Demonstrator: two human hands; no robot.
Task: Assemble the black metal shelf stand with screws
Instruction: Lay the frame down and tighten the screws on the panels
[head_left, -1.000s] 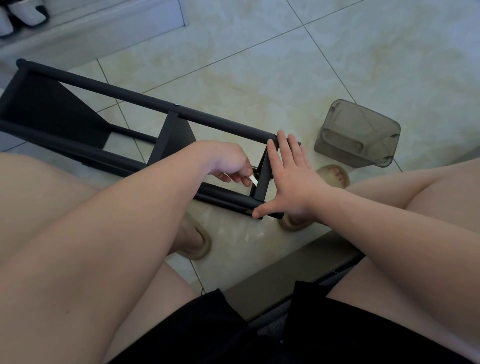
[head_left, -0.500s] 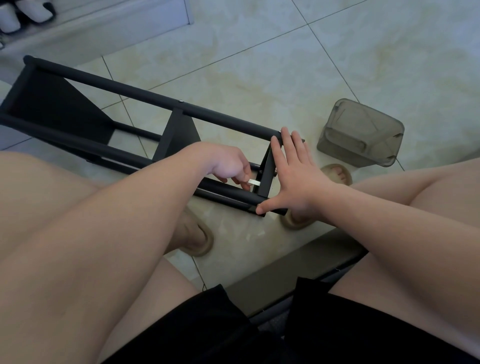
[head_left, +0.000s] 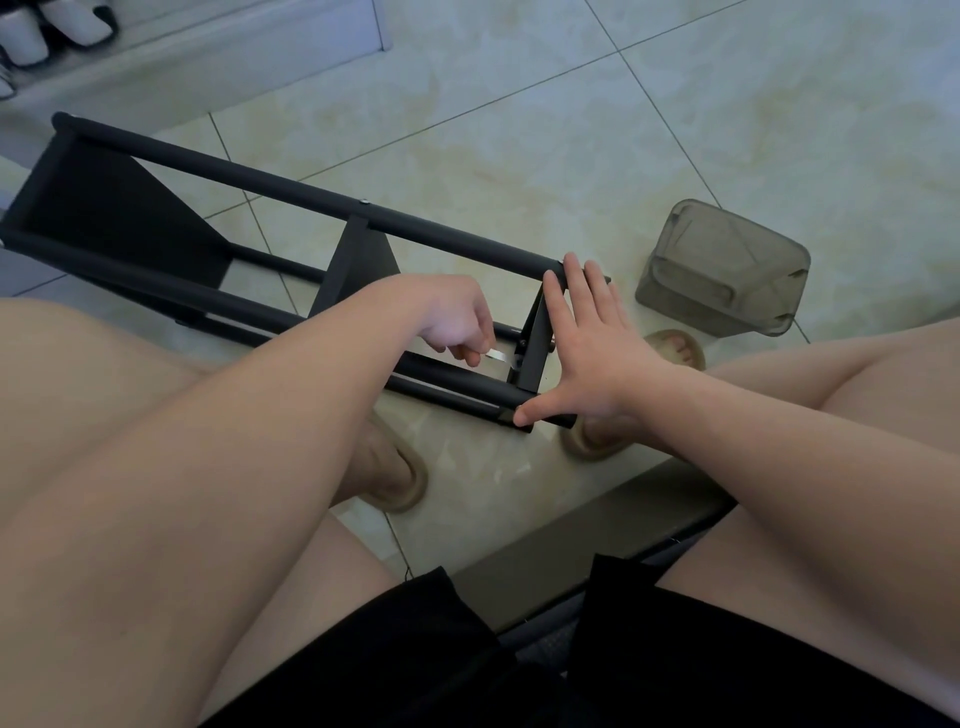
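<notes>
The black metal shelf stand lies on its side across the tiled floor, its long tubes running from upper left to centre. My right hand is spread flat against the stand's near end plate, fingers straight, thumb on the lower tube's end. My left hand reaches inside the frame and pinches a small silver wrench whose tip points at the inner face of that end plate. The screw itself is too small to make out.
A translucent grey plastic box sits on the floor just right of the stand. My feet in beige slippers are below the stand. White shoes rest on a ledge at top left. My knees flank the work area.
The silver wrench in my left hand has turned slightly and sits a little further out from the end plate. My right hand keeps pressing the end plate; the camera shifted a little.
</notes>
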